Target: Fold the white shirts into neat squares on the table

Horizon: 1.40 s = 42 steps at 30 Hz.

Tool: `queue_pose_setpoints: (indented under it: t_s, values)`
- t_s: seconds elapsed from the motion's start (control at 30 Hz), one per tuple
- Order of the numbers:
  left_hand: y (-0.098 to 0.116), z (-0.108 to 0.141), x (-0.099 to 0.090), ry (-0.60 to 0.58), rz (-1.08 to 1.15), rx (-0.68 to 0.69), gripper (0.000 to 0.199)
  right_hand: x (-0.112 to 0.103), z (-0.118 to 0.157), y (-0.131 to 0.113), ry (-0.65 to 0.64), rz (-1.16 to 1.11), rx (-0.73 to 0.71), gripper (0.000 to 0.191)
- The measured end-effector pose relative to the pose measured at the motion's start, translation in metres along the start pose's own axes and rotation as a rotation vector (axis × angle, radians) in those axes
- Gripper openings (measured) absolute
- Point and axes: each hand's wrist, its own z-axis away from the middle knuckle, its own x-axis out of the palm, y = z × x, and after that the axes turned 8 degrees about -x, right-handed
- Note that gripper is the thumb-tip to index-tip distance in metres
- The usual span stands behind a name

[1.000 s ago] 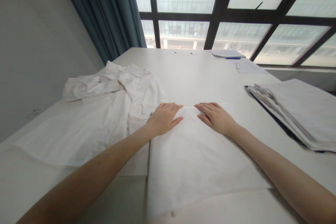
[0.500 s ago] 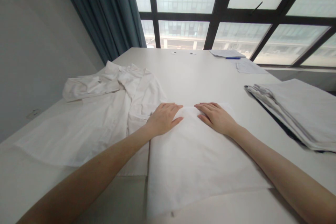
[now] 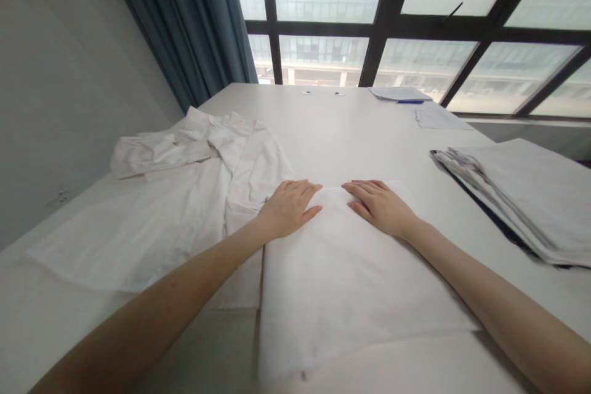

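A folded white cloth lies flat in front of me, its near edge close to the bottom of the view. My left hand rests palm down on its far left corner, thumb apart from the fingers. On the far right part of the same cloth lies my right hand, also palm down with its fingers stretched out. Neither hand grasps anything. Left of the cloth, a rumpled white shirt is spread out, and its right side reaches my left hand.
A folded stack of white cloth with a dark layer underneath sits at the right. Papers and a blue pen lie at the far end of the white table. Beyond are windows and a blue curtain; a wall stands left.
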Motion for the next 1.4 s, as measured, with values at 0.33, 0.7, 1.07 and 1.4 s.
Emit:
queue_pose_setpoints:
  t_s: [0.33,0.7,1.07,1.4]
  values:
    - [-0.009,0.006,0.002,-0.128,-0.108,-0.045,0.060,0.005,0.008,0.007,-0.120,0.100,0.180,0.058]
    - [-0.043,0.029,-0.007,-0.140,0.127,-0.103,0.059,0.005,0.045,0.033,-0.055,0.036,0.377,0.062]
    - [-0.060,0.030,-0.007,0.053,0.806,-0.370,0.053,-0.001,0.047,0.032,0.300,-0.207,0.437,0.043]
    - [-0.068,0.034,-0.023,-0.071,1.278,-0.312,0.045,-0.007,0.053,0.046,0.546,-0.544,0.613,0.038]
